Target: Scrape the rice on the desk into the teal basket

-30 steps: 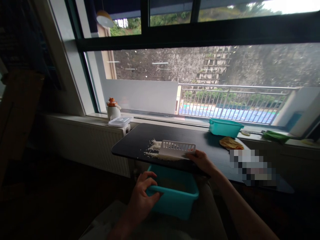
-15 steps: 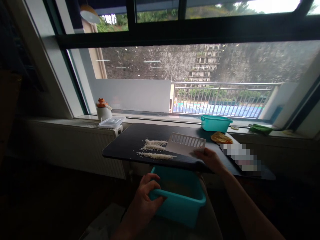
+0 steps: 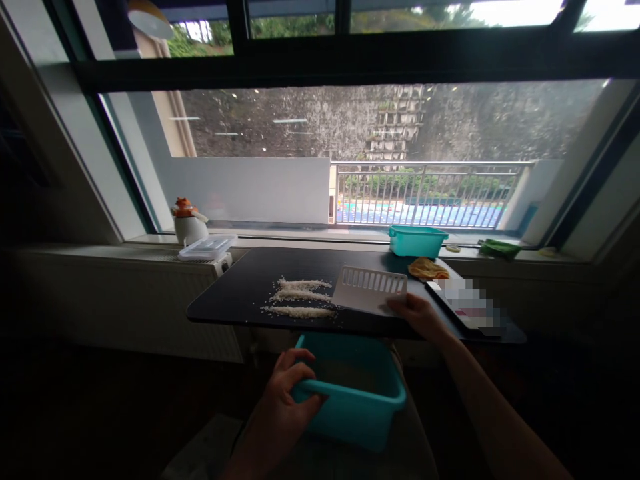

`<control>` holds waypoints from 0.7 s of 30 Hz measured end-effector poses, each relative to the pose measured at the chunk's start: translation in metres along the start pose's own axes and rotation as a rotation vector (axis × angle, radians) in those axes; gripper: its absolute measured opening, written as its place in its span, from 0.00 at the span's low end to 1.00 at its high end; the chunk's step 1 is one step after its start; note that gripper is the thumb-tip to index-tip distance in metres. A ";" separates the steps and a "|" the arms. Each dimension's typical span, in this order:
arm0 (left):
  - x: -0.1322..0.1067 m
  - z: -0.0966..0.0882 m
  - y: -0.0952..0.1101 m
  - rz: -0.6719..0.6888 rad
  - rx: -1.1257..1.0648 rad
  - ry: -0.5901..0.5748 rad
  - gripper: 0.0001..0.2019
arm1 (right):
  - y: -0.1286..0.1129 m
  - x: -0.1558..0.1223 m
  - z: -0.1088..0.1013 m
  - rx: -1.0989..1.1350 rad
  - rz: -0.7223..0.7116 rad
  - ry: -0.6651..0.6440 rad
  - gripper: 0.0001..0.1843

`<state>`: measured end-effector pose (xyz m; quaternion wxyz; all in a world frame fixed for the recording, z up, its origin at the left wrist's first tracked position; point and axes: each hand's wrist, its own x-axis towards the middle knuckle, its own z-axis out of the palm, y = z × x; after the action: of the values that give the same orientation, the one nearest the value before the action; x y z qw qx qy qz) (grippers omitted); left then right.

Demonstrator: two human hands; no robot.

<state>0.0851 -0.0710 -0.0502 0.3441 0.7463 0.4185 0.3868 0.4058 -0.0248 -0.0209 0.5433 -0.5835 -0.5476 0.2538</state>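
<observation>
A second ago the slotted white plate (image 3: 370,291) covered part of the white grains (image 3: 300,312); now it sits to their right, and 3 rough rows lie exposed on the dark tabletop (image 3: 240,273), to the left of the right hand (image 3: 419,316). The work in hand thus seems to be between strokes, with the grains spread ahead of the hands. The right hand grips the plate's near right corner; whether the far corner touches the middle row, I cannot tell. The left hand (image 3: 290,393) keeps its hold on the rim of the turquoise tub (image 3: 353,410), below the tabletop's near edge. The tub's contents are too dark to make out.
</observation>
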 end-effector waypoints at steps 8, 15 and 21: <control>-0.001 0.000 0.000 0.022 -0.004 0.017 0.05 | 0.001 -0.003 -0.006 0.004 0.017 0.012 0.25; -0.002 -0.001 0.003 0.007 0.009 0.002 0.05 | -0.001 -0.024 -0.035 0.062 0.065 -0.177 0.24; -0.002 -0.001 0.003 0.006 0.014 -0.014 0.05 | -0.004 -0.016 -0.029 0.062 0.040 -0.082 0.24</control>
<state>0.0849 -0.0734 -0.0478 0.3406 0.7526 0.4163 0.3798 0.4254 -0.0507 -0.0141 0.5331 -0.5661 -0.5497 0.3053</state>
